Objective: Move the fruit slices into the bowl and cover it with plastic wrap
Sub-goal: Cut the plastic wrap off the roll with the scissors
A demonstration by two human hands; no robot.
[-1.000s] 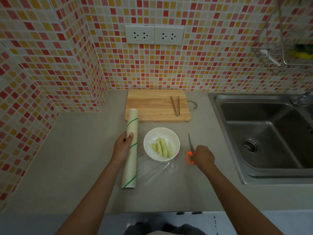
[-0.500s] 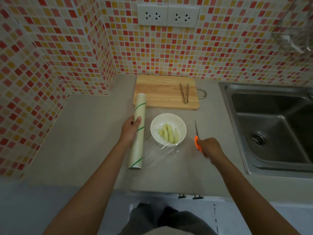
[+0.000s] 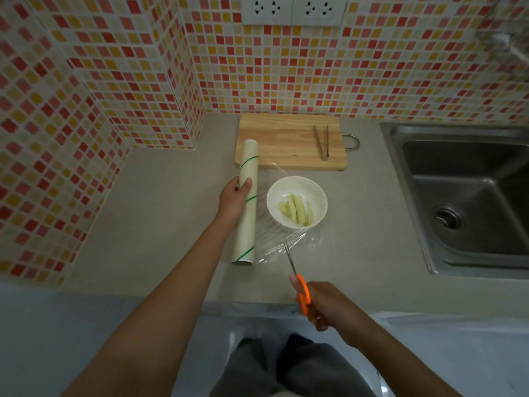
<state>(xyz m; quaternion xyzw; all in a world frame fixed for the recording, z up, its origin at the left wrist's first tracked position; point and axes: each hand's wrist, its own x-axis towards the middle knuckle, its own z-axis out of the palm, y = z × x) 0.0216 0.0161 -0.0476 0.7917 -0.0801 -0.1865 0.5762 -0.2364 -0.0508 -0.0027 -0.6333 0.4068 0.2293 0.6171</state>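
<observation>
1. Right hand (image 3: 329, 306): nearest the viewer, at the counter's front edge, fingers curled through the orange handles of the scissors (image 3: 296, 277); blades point away, tips at the near edge of the film.
2. Left hand (image 3: 233, 203): laid over the roll of plastic wrap (image 3: 246, 202), thumb and fingers curved round it, pinning it to the counter (image 3: 160, 213).
3. Pulled-out film (image 3: 289, 242): clear, wrinkled sheet running from the roll toward and seemingly over the bowl. Judged very light, limp and clingy; best kept taut and taken by a free edge.
4. Bowl (image 3: 296, 201): white, just right of the roll, holding the fruit slices (image 3: 296, 214), pale green. Likely breakable; slices soft and moist.
5. Cutting board (image 3: 290, 141): wooden, behind the bowl, tongs (image 3: 323, 144) lying on it.
6. Writing: none legible; the roll shows only green stripes.
</observation>
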